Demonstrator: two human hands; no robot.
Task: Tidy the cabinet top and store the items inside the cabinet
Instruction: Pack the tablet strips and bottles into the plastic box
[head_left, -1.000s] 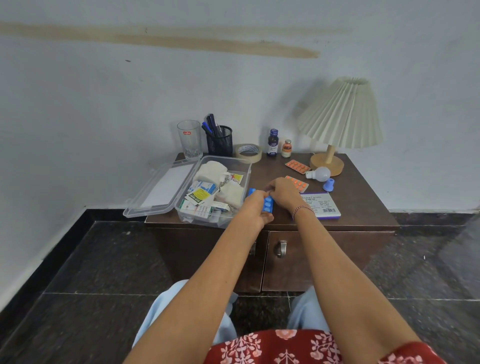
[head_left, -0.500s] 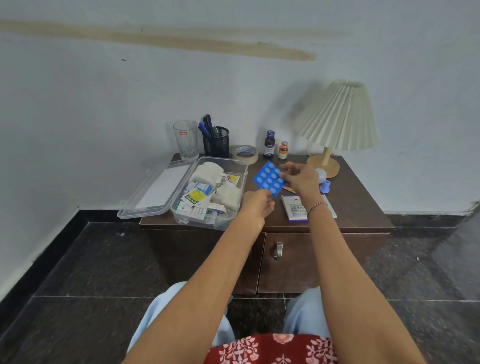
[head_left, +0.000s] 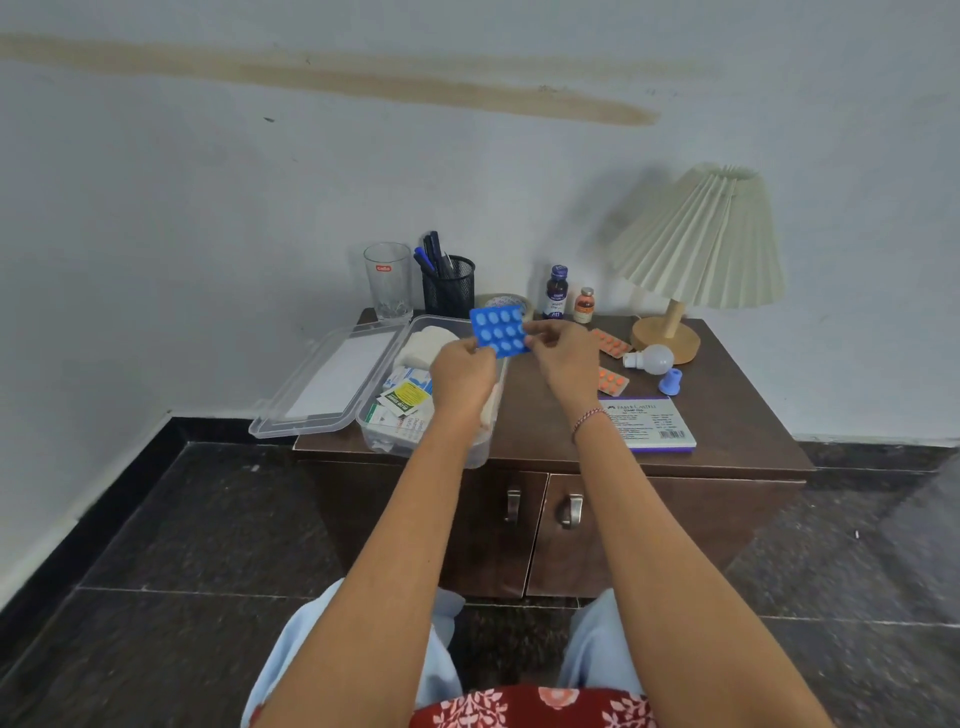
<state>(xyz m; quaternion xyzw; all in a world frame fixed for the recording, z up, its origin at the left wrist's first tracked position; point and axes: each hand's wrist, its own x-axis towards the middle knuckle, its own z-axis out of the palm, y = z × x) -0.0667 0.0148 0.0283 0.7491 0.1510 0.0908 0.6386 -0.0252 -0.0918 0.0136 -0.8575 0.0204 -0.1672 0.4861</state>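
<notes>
Both hands hold a blue pill strip (head_left: 498, 331) up in the air above the cabinet top (head_left: 737, 415), over the right rim of an open clear plastic box (head_left: 415, 451). The left hand (head_left: 462, 375) pinches the strip's lower left corner with curled fingers, and the right hand (head_left: 563, 357) pinches its right edge between thumb and fingertips. The strip is tilted, its rows of pills facing the camera. The box sits on the left part of the cabinet top, its front end sticking out past the front edge, and it holds white gauze rolls and small paper packets. Its clear lid (head_left: 332, 379) lies open flat to the left, hanging past the cabinet's side. Along the wall behind stand a drinking glass (head_left: 388, 280), a black mesh pen holder (head_left: 449, 288) with pens in it, a roll of tape (head_left: 511, 302) partly hidden by the strip, a dark bottle (head_left: 557, 292) and a smaller brown bottle (head_left: 584, 305). A lamp (head_left: 706, 244) with a pleated shade stands at the back right. Near its base lie two orange pill strips (head_left: 610, 343), a light bulb (head_left: 652, 358) on its side and a small blue cap (head_left: 670, 382). A flat printed pack (head_left: 649, 423) lies by the front edge, beside the right wrist. Below, both cabinet doors (head_left: 649, 530) are closed
</notes>
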